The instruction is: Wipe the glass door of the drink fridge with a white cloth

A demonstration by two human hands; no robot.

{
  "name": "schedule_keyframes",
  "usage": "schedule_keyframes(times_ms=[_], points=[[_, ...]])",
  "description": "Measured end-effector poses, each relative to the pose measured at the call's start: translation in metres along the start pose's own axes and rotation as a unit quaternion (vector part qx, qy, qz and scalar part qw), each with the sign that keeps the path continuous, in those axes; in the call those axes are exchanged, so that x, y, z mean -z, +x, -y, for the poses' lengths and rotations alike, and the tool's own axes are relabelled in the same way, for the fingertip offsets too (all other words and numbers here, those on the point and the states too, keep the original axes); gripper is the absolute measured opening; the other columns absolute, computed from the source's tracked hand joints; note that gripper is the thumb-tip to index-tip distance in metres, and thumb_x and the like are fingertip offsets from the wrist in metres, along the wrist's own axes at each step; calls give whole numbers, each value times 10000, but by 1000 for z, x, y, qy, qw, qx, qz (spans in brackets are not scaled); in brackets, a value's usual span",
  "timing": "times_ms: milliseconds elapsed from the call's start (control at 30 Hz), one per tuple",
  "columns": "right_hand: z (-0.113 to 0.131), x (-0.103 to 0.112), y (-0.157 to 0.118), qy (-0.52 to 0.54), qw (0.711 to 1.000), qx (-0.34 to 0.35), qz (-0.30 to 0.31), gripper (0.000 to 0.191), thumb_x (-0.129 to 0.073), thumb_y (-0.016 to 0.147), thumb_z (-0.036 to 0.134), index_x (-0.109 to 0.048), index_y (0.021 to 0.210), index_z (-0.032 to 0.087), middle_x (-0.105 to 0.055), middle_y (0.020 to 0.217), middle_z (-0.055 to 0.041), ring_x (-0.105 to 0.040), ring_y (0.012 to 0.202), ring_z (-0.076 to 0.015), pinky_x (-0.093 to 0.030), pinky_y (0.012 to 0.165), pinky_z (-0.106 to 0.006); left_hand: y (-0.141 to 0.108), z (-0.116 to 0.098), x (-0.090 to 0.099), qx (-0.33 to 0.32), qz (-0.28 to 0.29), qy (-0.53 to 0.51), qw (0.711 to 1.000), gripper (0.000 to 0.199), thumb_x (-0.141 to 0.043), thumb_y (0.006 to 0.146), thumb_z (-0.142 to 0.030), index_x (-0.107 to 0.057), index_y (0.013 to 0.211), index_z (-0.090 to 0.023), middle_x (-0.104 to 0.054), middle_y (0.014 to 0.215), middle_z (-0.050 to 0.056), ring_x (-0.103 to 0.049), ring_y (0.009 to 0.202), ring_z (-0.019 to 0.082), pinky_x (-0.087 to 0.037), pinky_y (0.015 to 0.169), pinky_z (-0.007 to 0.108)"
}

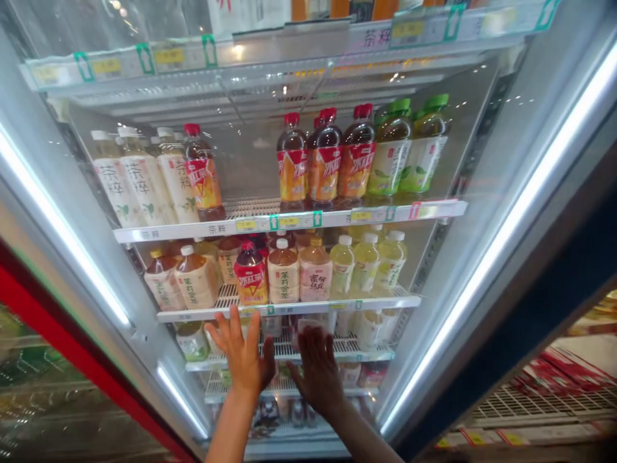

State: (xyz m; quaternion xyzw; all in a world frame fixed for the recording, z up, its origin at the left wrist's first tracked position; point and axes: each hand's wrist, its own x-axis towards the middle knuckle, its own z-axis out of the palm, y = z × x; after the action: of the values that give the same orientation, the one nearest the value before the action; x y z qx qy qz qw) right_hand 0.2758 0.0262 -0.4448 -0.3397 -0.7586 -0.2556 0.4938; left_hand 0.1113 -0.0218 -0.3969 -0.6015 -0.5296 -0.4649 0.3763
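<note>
Both my hands are raised before a tall drinks fridge. My left hand (241, 354) has its fingers spread and holds nothing; its fingertips overlap the edge of the middle shelf (193, 314), just under a red-labelled iced tea bottle (251, 276). To its right, my right hand (318, 373) is in shadow, fingers stretched out and holding nothing. It is nearest a pink-labelled bottle (315, 273) with a gold cap and a white-capped tea bottle (283, 273). Whether either hand touches the shelf, I cannot tell.
On the shelf above stand white-labelled bottles (137, 177), red-capped iced tea bottles (292, 161) and green-capped bottles (393, 151). Bright light strips (62, 225) run down both sides of the fridge. At the right is a wire rack (520, 405) with red packets (563, 373).
</note>
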Motion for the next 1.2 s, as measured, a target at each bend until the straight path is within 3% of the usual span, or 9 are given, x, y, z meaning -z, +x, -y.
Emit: schedule_keyframes(times_ms=[67,233,433,633,700,800,900,1067,1200], points=[[16,-5,8,-3,1000,-1,-2,848,-508,1011,333,-38,1671,83,14,1751,-121,9,1635,-272,-142,1329,-575,0,15,7,2,4,1,1000,911,-652,897,-143,-181,1653,-337,-9,1768,94,73,1627,352,31,1257,732],[46,-19,71,0,997,-78,26,914,-537,1010,411,1,1671,79,-52,1737,-197,8,1623,-365,-148,1283,-710,1,49,22,18,6,-12,1000,899,-659,891,-144,-213,1648,-333,-37,1762,135,64,1618,389,12,1220,791],[102,-41,40,-14,1000,-11,-8,836,-461,1025,315,26,1668,95,55,1746,-118,64,1628,-266,-170,1319,-599,-3,92,35,35,-1,-23,999,851,-633,917,-166,-229,1647,-333,-64,1760,134,25,1622,381,-3,1248,748],[119,-53,101,-38,996,-68,32,802,-522,1016,420,-169,1671,121,-176,1734,-178,-104,1622,-375,-192,1284,-694,-9,111,45,57,7,-45,997,813,-617,939,-206,-234,1646,-322,-33,1763,134,27,1622,399,-24,1236,779],[126,-55,92,-38,998,-50,28,784,-507,1018,399,-180,1665,101,-218,1722,-190,-122,1623,-356,-205,1292,-664,-10,113,48,56,11,-53,997,817,-618,939,-214,-227,1647,-330,-34,1763,130,25,1623,398,-34,1239,776],[136,-53,52,-34,999,2,11,789,-462,1024,353,-90,1673,101,-246,1723,-156,-93,1633,-273,-255,1302,-566,-9,113,51,53,13,-62,997,817,-615,942,-213,-221,1648,-330,-23,1764,129,2,1625,396,-99,1252,759],[122,-39,49,-40,999,9,15,810,-469,1023,366,-62,1675,110,-263,1721,-142,-134,1629,-264,-293,1292,-543,-4,107,48,53,14,-71,996,805,-603,949,-210,-222,1648,-327,-38,1764,135,-67,1624,394,-214,1252,722],[60,-10,116,-82,992,-89,44,812,-448,1036,437,-111,1669,56,-207,1725,-204,-160,1615,-380,-179,1297,-680,14,76,30,42,19,-95,994,782,-613,944,-237,-265,1640,-315,-139,1751,156,-150,1610,412,-266,1235,723],[25,-2,85,-73,994,-7,78,729,-410,1045,485,-293,1621,54,-384,1650,-233,-266,1587,-365,-310,1256,-643,38,41,17,21,36,-105,994,712,-622,938,-244,-371,1604,-260,-137,1749,167,-110,1612,426,-179,1237,763]])
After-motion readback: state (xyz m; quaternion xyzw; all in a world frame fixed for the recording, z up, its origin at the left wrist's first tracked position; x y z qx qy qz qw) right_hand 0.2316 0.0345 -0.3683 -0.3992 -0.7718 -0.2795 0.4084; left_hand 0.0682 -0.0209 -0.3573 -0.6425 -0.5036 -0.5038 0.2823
